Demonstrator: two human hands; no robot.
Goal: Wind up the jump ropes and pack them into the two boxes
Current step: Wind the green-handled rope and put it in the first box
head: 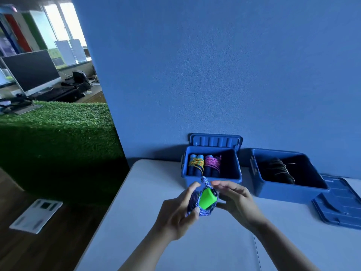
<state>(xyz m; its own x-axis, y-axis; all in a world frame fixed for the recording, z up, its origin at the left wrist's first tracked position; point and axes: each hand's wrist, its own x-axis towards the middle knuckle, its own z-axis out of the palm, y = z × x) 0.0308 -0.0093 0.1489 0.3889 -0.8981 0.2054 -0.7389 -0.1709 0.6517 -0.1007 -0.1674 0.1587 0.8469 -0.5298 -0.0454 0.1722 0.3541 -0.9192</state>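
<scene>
Over a white table (136,222), the left hand (175,216) grips a wound jump rope (203,202) by its blue cord; the right hand (236,202) steadies it, grasp unclear. The green handles point far-right toward the left box (212,181), just beyond, holding two bundles. The right box (289,192), one of two, holds dark rope.

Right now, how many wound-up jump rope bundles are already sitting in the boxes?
3 visible. The orange-corded bundle and the pink-corded bundle stand side by side in the left box. A dark bundle lies in the right box. Shadowed corners may hide more.
</scene>
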